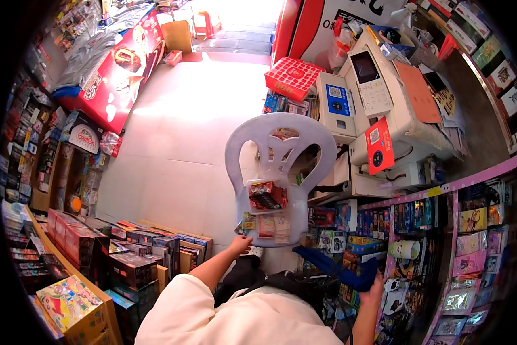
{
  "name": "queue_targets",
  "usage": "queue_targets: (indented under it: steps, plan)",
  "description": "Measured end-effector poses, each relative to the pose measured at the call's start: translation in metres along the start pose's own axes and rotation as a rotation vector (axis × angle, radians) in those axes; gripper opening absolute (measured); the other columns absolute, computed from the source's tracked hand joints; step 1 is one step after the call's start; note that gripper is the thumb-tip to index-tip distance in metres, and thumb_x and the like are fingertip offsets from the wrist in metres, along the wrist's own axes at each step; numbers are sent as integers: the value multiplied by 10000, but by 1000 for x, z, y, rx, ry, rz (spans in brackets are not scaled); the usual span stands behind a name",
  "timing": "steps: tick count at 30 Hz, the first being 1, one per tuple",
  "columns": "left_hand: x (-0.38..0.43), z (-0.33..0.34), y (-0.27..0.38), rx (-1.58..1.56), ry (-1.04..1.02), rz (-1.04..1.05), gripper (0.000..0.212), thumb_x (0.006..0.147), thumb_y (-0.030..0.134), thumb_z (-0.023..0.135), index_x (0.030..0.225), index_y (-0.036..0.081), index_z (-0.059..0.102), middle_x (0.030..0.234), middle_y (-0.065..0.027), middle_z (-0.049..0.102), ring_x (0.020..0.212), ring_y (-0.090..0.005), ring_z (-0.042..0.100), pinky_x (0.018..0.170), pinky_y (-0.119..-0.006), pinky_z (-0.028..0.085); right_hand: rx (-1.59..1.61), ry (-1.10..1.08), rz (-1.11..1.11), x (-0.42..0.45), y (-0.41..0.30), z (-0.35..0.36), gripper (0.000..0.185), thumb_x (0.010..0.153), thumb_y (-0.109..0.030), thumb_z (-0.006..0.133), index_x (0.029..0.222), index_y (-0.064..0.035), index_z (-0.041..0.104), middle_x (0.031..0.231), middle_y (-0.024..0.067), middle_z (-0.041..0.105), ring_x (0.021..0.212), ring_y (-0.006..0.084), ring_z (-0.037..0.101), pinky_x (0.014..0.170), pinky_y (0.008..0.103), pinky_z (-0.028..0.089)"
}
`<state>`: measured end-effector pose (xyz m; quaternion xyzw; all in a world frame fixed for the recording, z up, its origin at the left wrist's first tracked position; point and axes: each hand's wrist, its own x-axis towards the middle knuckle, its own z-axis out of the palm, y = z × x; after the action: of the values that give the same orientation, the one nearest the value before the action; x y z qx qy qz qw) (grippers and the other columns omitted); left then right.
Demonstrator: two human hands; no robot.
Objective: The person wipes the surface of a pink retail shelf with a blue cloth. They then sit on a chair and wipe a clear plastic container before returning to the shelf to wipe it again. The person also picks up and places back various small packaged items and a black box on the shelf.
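Note:
A plastic chair [236,172] of pale grey-lilac stands before me. On its seat is a clear plastic tub [249,206] full of red-and-black foil card packs [267,195]. Nearer to me on the seat lie a yellowish packet [249,221], a red-and-white packet [266,226] and some pale paper strips [282,227]. My left hand [241,244] is at the front left edge of the seat, fingers partly curled; whether it touches the chair is unclear. Out to the right, my right hand [374,290] grips a long dark blue cloth [353,275], whose other end reaches toward the chair.
Boxed goods [133,258] fill a low shelf at left. Pink-edged display racks [457,189] stand at right. Beyond them is a white counter [418,129] with a keypad machine [370,86] and a red-and-white box [293,76]. Pale floor tiles [172,142] lead to a bright doorway.

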<state>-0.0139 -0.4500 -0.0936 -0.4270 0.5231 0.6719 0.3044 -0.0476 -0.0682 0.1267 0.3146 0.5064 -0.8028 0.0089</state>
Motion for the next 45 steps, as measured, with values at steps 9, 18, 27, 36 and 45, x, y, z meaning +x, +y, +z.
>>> queue_targets:
  steps: [9,18,27,36,45]
  plan:
    - [111,14,-42,446,341,115,260,722,256,571,759,0,545,705,-124,575,630,-233,570,528,-356,471,-84,100,130,-24,12,-65,230,836,-206,417,898,-11,522,843,123,578,755,237,579,642,372,487]
    - [100,44,2,734,372,28,385,743,293,544,970,-16,504,968,-224,549,896,-349,539,778,-411,427,-29,495,340,-55,-6,-60,351,830,-293,414,994,-9,538,998,135,566,910,261,537,820,384,427]
    - [123,39,-11,700,316,129,243,693,211,541,840,19,565,902,-209,570,870,-349,543,757,-415,426,-84,560,360,-69,-12,-52,347,865,-304,369,1007,-28,524,971,118,572,892,250,540,833,393,419]
    - [96,26,-50,754,121,281,290,665,229,538,830,0,601,862,-217,579,837,-348,552,753,-399,437,-155,494,342,-33,-14,2,301,862,-236,402,1039,-17,507,1069,116,511,955,223,493,878,357,362]
    - [25,-21,-85,586,219,177,253,651,205,557,775,-12,593,800,-209,587,767,-319,571,707,-381,451,-57,-64,223,27,-17,16,309,877,-295,365,1005,-60,520,954,90,576,877,260,547,784,411,431]
